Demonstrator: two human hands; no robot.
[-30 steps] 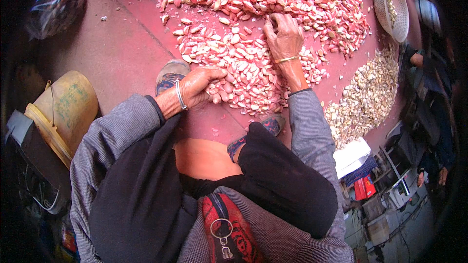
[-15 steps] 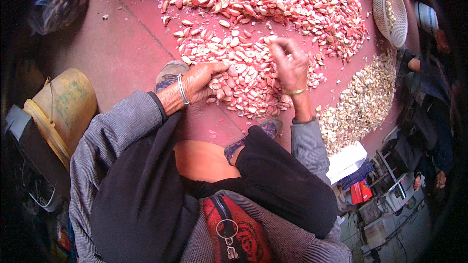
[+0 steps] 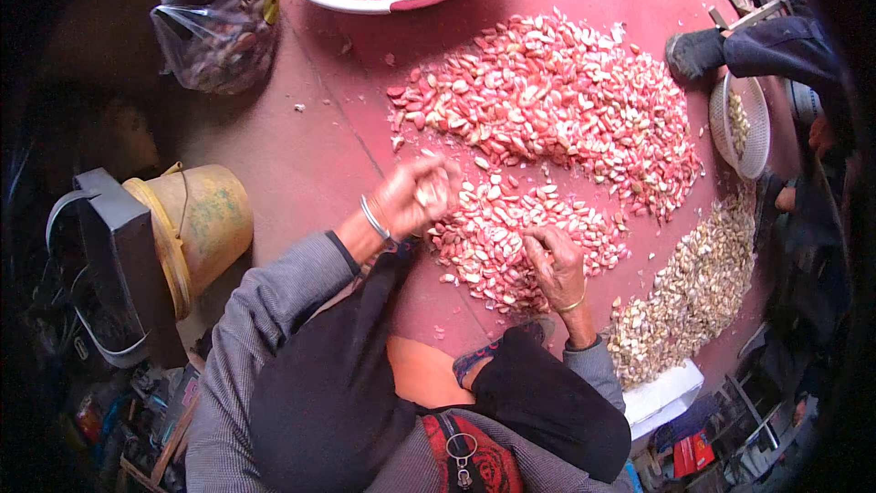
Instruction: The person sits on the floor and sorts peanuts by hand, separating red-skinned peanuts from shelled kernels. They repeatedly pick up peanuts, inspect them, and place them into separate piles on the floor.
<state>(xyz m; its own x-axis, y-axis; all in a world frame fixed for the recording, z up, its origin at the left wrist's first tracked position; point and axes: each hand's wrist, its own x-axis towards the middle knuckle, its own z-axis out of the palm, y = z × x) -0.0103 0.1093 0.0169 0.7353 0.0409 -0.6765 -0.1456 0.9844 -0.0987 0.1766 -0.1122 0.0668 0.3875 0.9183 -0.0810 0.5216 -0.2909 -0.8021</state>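
A small pile of pink-and-white, clove-shaped pieces lies on the red floor before me. Over its left edge my left hand is raised with the fingers curled around a few pale pieces; it is slightly blurred. My right hand rests at the near side of the same pile, thumb and fingers drawn together. Whatever its fingertips may hold is hidden. Behind stretches a larger heap of the same pieces.
A white basin of similar pieces stands at the back, beside a filled plastic bag. At left lies a yellowish bucket. On the right are a beige heap, a white colander, a white box and another person's shoe.
My view has shifted, bringing the basin and whole bag in. My left hand has lifted away from the pile's near left edge, and my right hand has lowered toward its near side.
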